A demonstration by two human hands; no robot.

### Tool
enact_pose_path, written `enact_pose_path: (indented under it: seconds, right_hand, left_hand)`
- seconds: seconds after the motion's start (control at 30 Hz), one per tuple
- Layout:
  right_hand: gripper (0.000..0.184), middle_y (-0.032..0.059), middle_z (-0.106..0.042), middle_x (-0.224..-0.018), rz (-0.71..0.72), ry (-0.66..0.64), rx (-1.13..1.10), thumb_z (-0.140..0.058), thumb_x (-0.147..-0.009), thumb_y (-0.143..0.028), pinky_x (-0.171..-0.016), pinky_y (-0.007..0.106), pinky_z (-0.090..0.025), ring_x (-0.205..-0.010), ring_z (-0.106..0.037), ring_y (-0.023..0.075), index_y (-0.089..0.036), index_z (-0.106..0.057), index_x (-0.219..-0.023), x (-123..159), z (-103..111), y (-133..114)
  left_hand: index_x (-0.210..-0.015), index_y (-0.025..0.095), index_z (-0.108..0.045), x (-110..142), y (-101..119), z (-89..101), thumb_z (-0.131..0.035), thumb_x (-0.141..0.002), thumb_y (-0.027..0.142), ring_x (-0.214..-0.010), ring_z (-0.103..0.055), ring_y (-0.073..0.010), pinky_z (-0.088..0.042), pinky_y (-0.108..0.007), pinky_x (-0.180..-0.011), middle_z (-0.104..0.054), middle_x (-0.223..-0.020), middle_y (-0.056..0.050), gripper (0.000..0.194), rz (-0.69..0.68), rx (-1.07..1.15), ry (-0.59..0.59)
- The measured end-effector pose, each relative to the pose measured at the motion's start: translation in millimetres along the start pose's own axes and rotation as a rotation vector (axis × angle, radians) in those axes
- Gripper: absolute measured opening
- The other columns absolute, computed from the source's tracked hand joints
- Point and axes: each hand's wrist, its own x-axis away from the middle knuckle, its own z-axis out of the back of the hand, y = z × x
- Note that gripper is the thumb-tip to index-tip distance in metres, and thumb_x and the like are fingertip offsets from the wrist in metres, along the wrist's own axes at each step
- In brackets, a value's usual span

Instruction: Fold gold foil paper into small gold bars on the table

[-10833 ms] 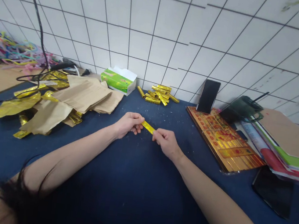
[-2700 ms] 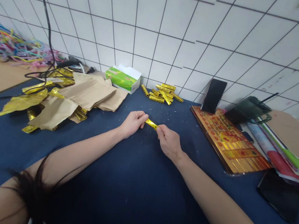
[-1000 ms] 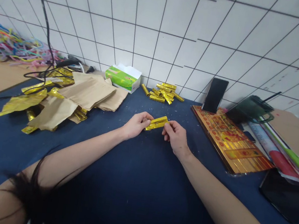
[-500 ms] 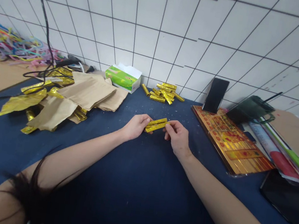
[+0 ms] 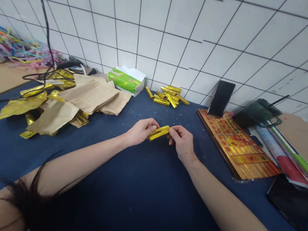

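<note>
Reaching both forearms in over navy tabletop (image 5: 132, 189). Clamping left hand (image 5: 141, 132) by thumb and fingers on the left end of a folded gold foil strip (image 5: 160, 133); pinching the right end between thumb and forefinger of right hand (image 5: 181, 141). Holding strip straight between the two hands, mid-table; not telling from this angle whether resting on the surface or lifted. Running long axis slantwise, left end nearer the body, right end farther out, so roughly along the line from one grip to the other. Touching both hands, so calling neither one nearer. Showing two narrow bands with a slit between, seeming to close up toward the right end. Noting red-and-gold printed packet (image 5: 238, 146) well apart on the right, kraft-paper sheets (image 5: 92, 92) and loose gold foil pieces (image 5: 19, 106) well apart on the left. Going farther back: logging small gold foil rolls (image 5: 170, 98) heaped beyond strip, green tissue pack (image 5: 124, 82) left of them, smartphone (image 5: 221, 98) propped upright at right, then tiled wall (image 5: 155, 24).
</note>
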Motion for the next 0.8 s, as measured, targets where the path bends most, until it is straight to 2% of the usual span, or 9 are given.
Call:
enact_pose_path:
  seconds: [0.13, 0.3, 0.4, 0.5, 0.63, 0.8]
  right_hand:
    - [0.018, -0.0037, -0.055, -0.053, -0.007, -0.001, -0.01, -0.059, -0.073, -0.034, -0.037, 0.021, -0.034, -0.037, -0.044, 0.0066, -0.016, -0.057, -0.069, -0.5, 0.4, 0.6]
    - [0.019, -0.0046, -0.054, -0.05, -0.016, 0.007, -0.038, -0.059, -0.074, -0.034, -0.037, 0.02, -0.033, -0.036, -0.045, 0.0061, -0.017, -0.056, -0.067, -0.5, 1.2, 0.7]
    - [0.018, -0.005, -0.053, -0.049, -0.024, 0.005, -0.045, -0.059, -0.073, -0.033, -0.036, 0.02, -0.033, -0.035, -0.044, 0.0059, -0.017, -0.056, -0.066, -0.3, 0.9, -0.6]
    - [0.017, -0.005, -0.053, -0.049, -0.028, -0.003, -0.051, -0.059, -0.072, -0.032, -0.036, 0.02, -0.033, -0.035, -0.044, 0.0061, -0.017, -0.056, -0.065, -0.3, 0.5, -1.2]
    - [0.017, -0.0048, -0.053, -0.049, -0.024, -0.021, -0.055, -0.06, -0.072, -0.031, -0.036, 0.02, -0.033, -0.035, -0.044, 0.0061, -0.017, -0.057, -0.064, -0.1, 0.7, -1.1]
    - [0.016, -0.0045, -0.054, -0.048, -0.046, -0.021, -0.1, -0.06, -0.071, -0.03, -0.036, 0.02, -0.033, -0.035, -0.044, 0.0068, -0.017, -0.057, -0.064, -0.4, 1.6, -1.4]
  left_hand:
    - [-0.087, 0.016, -0.056, 0.3, -1.9, 1.0, -0.054, -0.075, 0.031, -0.046, -0.04, -0.008, -0.029, -0.019, -0.044, -0.046, -0.051, 0.006, 0.02, -0.023, -0.138, -0.07]
    - [-0.092, 0.017, -0.054, 1.6, -1.5, 1.9, -0.053, -0.072, 0.016, -0.056, -0.049, -0.0081, -0.038, -0.02, -0.053, -0.053, -0.066, 0.004, 0.021, -0.09, -0.23, -0.035]
    - [-0.09, 0.017, -0.055, 3.4, 2.5, 2.6, -0.055, -0.071, 0.016, -0.058, -0.049, -0.0082, -0.04, -0.02, -0.056, -0.053, -0.071, 0.003, 0.02, -0.168, -0.348, -0.014]
    - [-0.088, 0.018, -0.058, 4.7, 6.2, 3.5, -0.054, -0.072, 0.016, -0.058, -0.049, -0.009, -0.04, -0.021, -0.056, -0.054, -0.068, 0.003, 0.017, -0.222, -0.44, -0.045]
    - [-0.091, 0.017, -0.061, 5.3, 7.1, 3.8, -0.049, -0.073, 0.015, -0.057, -0.051, -0.0097, -0.039, -0.021, -0.056, -0.058, -0.066, 0.002, 0.021, -0.182, -0.447, -0.072]
    - [-0.094, 0.017, -0.063, 4.3, 4.5, 1.3, -0.047, -0.071, 0.012, -0.056, -0.051, -0.0087, -0.039, -0.019, -0.054, -0.058, -0.065, 0.003, 0.028, -0.087, -0.291, -0.032]
